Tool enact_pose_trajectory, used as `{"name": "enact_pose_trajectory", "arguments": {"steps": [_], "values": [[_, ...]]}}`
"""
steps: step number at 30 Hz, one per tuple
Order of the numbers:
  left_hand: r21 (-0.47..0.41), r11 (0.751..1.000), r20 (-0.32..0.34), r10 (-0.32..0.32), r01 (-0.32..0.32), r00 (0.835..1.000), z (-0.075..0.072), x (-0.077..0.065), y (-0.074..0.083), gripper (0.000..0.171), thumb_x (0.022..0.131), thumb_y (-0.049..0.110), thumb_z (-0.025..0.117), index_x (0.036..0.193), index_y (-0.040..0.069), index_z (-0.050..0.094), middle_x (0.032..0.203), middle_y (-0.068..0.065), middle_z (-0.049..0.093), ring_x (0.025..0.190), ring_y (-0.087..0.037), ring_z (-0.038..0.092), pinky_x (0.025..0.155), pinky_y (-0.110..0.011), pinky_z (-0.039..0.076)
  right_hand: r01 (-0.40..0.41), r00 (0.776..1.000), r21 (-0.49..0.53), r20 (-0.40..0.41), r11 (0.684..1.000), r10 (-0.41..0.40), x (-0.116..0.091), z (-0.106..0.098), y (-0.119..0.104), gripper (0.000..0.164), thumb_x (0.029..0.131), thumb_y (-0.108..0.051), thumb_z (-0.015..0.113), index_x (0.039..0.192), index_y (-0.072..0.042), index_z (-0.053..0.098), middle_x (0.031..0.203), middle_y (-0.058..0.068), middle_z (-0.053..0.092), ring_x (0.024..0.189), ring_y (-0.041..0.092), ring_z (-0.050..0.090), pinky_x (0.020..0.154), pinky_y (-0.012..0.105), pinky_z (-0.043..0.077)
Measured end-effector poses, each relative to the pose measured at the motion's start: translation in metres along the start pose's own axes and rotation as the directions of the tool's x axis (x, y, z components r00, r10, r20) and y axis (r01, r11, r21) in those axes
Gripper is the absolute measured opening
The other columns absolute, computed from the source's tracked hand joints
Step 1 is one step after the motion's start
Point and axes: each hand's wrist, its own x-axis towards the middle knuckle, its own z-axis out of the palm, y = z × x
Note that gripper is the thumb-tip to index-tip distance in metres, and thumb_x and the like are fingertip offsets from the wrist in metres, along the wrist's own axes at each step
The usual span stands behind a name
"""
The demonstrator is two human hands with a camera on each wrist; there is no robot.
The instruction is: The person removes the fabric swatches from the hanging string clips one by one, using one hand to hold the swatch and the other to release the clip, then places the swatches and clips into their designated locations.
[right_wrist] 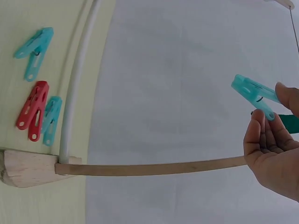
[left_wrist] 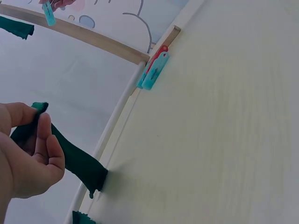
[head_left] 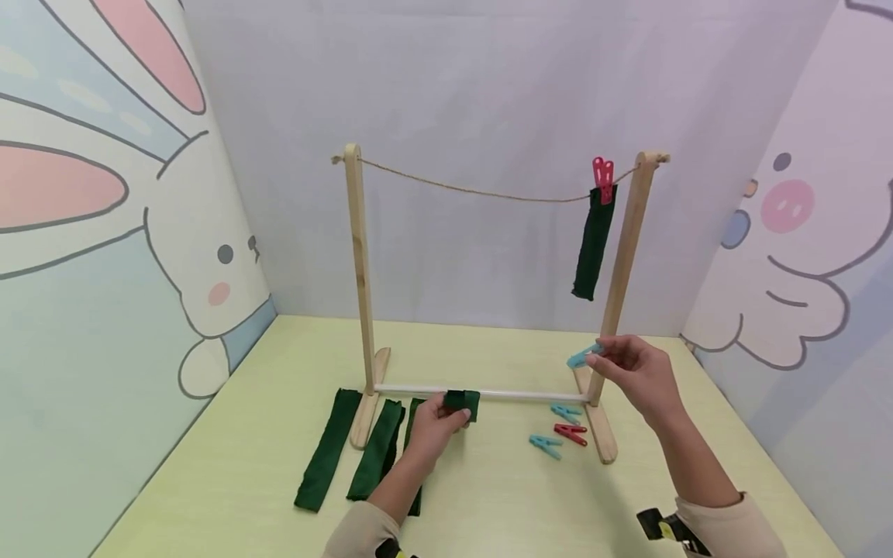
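Observation:
My left hand [head_left: 432, 426] pinches one end of a dark green cloth strip [head_left: 466, 401] just in front of the rack's white bar. In the left wrist view the strip [left_wrist: 77, 156] hangs down from the fingertips. Off to the right, my right hand [head_left: 640, 378] pinches a light blue clothespin [head_left: 583, 356] by its handle ends, beside the right post. The right wrist view shows that clothespin [right_wrist: 250, 88] between thumb and fingers. Above, another green strip [head_left: 594, 244] hangs from the rope [head_left: 474, 191], clipped by a red clothespin [head_left: 604, 182].
Green strips [head_left: 328, 449] lie on the table by the left foot of the wooden rack [head_left: 359, 263]. Near its right foot lie two blue clothespins [head_left: 546, 445] and a red clothespin [head_left: 570, 433]. The right post [head_left: 628, 248] stands behind my right hand.

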Motion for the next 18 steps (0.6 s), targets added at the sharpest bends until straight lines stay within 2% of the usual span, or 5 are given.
{"name": "enact_pose_trajectory", "arguments": {"steps": [4,7,11,14,18], "values": [[-0.001,1.000,-0.031,-0.021,0.021,0.999,-0.001,-0.010,-0.004,0.022,0.085,0.004,0.066,0.103,-0.007,0.060,0.083,-0.009,0.064,0.077,-0.023,0.063,0.076,-0.044,0.050,-0.040,0.999,0.017,0.034,0.999,0.040,-0.009,0.001,0.007,0.036,0.084,-0.019,0.071,0.110,0.004,0.060,0.090,0.009,0.062,0.072,0.012,0.059,0.064,0.020,0.050],[-0.001,0.999,-0.044,-0.041,0.041,0.998,-0.002,-0.022,0.007,0.021,0.086,0.001,0.063,0.103,-0.010,0.057,0.083,-0.011,0.064,0.079,-0.029,0.063,0.077,-0.045,0.050,-0.071,0.995,0.022,0.069,0.997,0.069,-0.013,0.002,0.012,0.036,0.084,-0.016,0.071,0.110,0.005,0.058,0.092,0.012,0.061,0.073,0.013,0.059,0.065,0.021,0.051],[-0.016,0.999,-0.068,-0.050,0.049,0.996,-0.005,-0.031,0.008,0.022,0.085,-0.002,0.062,0.105,-0.011,0.057,0.085,-0.013,0.064,0.079,-0.029,0.063,0.076,-0.044,0.051,-0.113,0.987,0.018,0.115,0.993,0.111,-0.018,0.001,0.018,0.035,0.083,-0.011,0.071,0.110,0.007,0.056,0.095,0.016,0.061,0.074,0.014,0.059,0.065,0.022,0.051],[-0.035,0.998,-0.081,-0.055,0.053,0.995,-0.008,-0.031,-0.008,0.024,0.084,-0.001,0.064,0.106,-0.010,0.057,0.086,-0.013,0.064,0.076,-0.023,0.063,0.073,-0.040,0.052,-0.120,0.984,0.021,0.137,0.993,0.116,-0.021,0.000,0.023,0.034,0.083,-0.007,0.070,0.109,0.008,0.055,0.095,0.017,0.061,0.074,0.014,0.059,0.065,0.023,0.052],[-0.028,0.997,-0.057,-0.068,0.067,0.996,-0.008,-0.039,-0.015,0.030,0.083,0.000,0.066,0.110,-0.010,0.056,0.087,-0.013,0.064,0.076,-0.022,0.063,0.070,-0.036,0.052,-0.116,0.982,0.021,0.156,0.993,0.111,-0.025,-0.001,0.028,0.033,0.082,-0.006,0.071,0.107,0.009,0.055,0.094,0.017,0.061,0.074,0.013,0.060,0.066,0.023,0.051]]}}
